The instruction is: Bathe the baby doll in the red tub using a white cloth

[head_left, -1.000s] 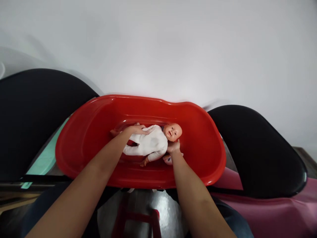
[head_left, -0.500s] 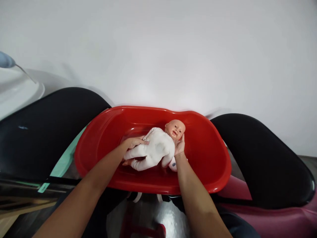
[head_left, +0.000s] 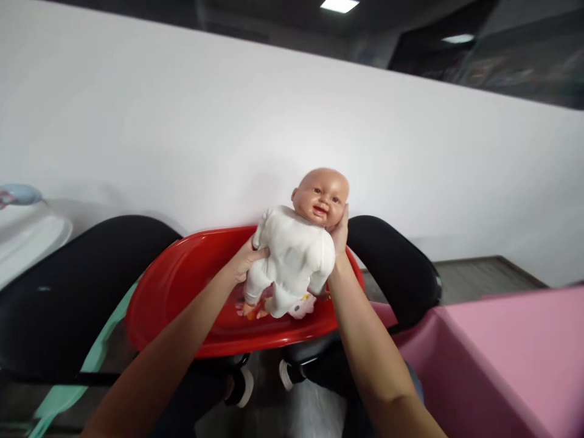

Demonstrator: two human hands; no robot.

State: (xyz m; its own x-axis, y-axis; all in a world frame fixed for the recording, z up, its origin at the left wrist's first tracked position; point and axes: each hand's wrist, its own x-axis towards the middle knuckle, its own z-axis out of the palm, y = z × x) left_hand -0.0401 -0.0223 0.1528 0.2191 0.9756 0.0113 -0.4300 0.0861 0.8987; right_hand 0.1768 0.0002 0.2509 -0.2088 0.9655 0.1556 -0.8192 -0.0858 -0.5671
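A baby doll (head_left: pixel 298 249) in a white one-piece suit is held upright above a red plastic baby tub (head_left: pixel 182 286). My left hand (head_left: pixel 246 258) grips the doll's body at its side and back. My right hand (head_left: pixel 340 231) cups the back of the doll's head and neck. The doll's feet hang just over the tub's inside. A small patterned cloth (head_left: pixel 303 306) shows under the doll's legs.
Black padded chair backs stand at the left (head_left: pixel 68 286) and right (head_left: pixel 392 267) of the tub. A pink surface (head_left: pixel 506 359) lies at the lower right, a white basin (head_left: pixel 31 234) at the far left. A white wall stands behind. A teal strip (head_left: pixel 95 359) runs at lower left.
The doll was lying in the tub; both hands have lifted it upright, out of the tub. The camera view has tilted up.
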